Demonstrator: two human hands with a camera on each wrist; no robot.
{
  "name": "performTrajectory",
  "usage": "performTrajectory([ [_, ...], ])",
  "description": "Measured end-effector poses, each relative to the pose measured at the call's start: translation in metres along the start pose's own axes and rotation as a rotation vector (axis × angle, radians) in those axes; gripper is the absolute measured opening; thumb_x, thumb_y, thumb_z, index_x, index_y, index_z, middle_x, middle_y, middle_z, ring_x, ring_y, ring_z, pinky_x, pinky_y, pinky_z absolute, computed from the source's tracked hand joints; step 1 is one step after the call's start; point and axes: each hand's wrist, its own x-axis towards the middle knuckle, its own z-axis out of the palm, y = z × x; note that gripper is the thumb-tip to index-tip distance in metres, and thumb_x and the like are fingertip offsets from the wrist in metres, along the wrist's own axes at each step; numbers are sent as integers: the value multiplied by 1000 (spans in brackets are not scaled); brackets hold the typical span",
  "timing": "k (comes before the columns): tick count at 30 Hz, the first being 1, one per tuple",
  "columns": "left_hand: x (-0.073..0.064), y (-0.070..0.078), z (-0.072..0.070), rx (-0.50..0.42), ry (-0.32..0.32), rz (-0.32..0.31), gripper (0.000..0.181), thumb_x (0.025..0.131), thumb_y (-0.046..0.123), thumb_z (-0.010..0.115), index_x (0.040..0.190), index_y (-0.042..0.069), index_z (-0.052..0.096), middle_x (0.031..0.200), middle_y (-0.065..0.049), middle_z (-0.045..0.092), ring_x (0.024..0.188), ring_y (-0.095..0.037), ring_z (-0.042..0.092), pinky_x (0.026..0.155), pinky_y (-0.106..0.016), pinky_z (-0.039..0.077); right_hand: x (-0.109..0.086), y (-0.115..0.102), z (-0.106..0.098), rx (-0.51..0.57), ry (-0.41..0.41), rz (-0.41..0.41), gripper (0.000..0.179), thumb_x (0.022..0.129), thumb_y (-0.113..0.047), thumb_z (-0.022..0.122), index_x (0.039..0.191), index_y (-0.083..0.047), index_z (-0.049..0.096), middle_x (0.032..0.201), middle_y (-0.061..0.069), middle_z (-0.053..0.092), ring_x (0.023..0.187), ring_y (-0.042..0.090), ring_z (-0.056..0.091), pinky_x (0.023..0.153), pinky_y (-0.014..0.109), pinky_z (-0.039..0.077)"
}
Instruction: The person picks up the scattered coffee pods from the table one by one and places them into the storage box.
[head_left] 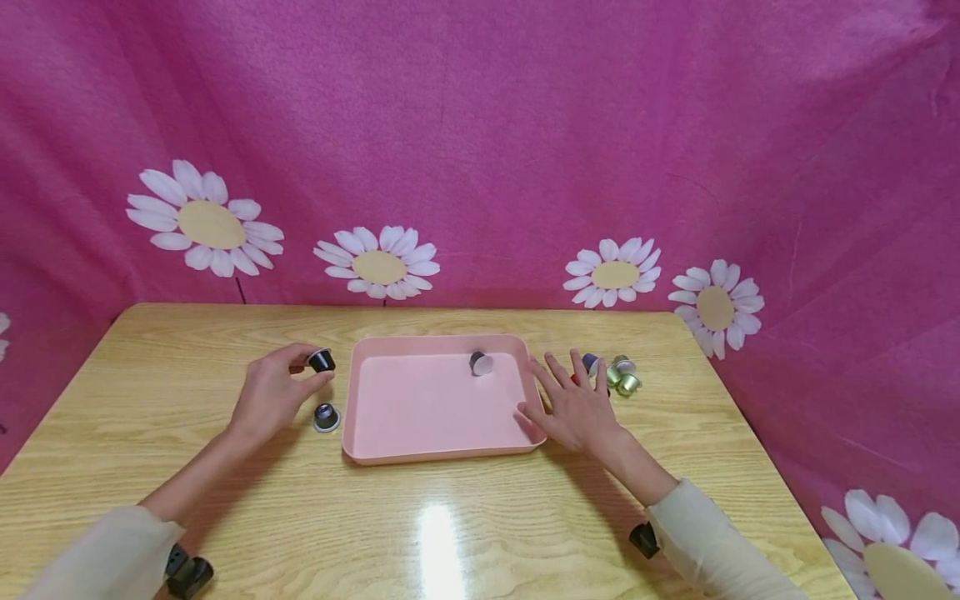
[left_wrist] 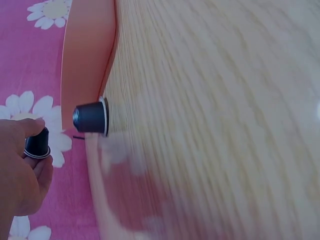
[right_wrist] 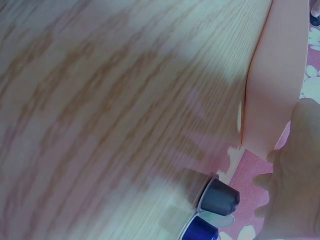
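Note:
My left hand [head_left: 272,392] pinches a black coffee capsule [head_left: 321,360] above the table, left of the pink tray [head_left: 442,457]. Below that hand, a dark capsule with a purplish top [head_left: 326,417] stands rim-down near the tray's left side. Over the tray's right edge my right hand [head_left: 577,414] spreads its fingers, holding nothing. Inside the tray, toward the back right, a dark capsule with a pale lid [head_left: 482,363] lies on its side. Beyond the right fingers sit a blue capsule [head_left: 591,363] and several green ones [head_left: 628,384]; something red is mostly hidden by the fingers.
The wooden table [head_left: 337,525] carries everything. A magenta cloth with white daisies [head_left: 480,150] hangs behind and beside it. In the right wrist view, a dark grey capsule [right_wrist: 220,197] lies beside a blue one. Black wrist devices [head_left: 643,540] show at both sleeves.

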Motion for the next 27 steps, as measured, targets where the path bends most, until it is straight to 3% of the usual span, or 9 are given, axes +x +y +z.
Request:
performTrajectory([
  [6, 4, 10, 11, -27, -19, -1, 29, 87, 11, 78, 112, -2, 70, 104, -18, 72, 98, -39, 66, 87, -52, 52, 0, 0, 1, 6, 2, -4, 76, 95, -66, 43, 157, -22, 36, 159, 11, 35, 147, 46, 16, 109, 73, 3],
  [17, 10, 28, 30, -80, -10, 62, 29, 83, 9, 81, 109, -1, 72, 99, -15, 73, 93, -33, 70, 83, -47, 56, -1, 1, 1, 2, 8, -2, 75, 96, -65, 44, 157, -22, 37, 158, 12, 35, 147, 46, 16, 109, 72, 4],
  [27, 16, 39, 45, -83, -7, 59, 37, 81, 12, 84, 114, 1, 73, 100, -16, 74, 93, -35, 71, 83, -48, 56, -1, 0, 0, 5, -5, 2, 75, 96, -65, 42, 157, -21, 36, 159, 12, 34, 147, 46, 15, 109, 72, 4],
])
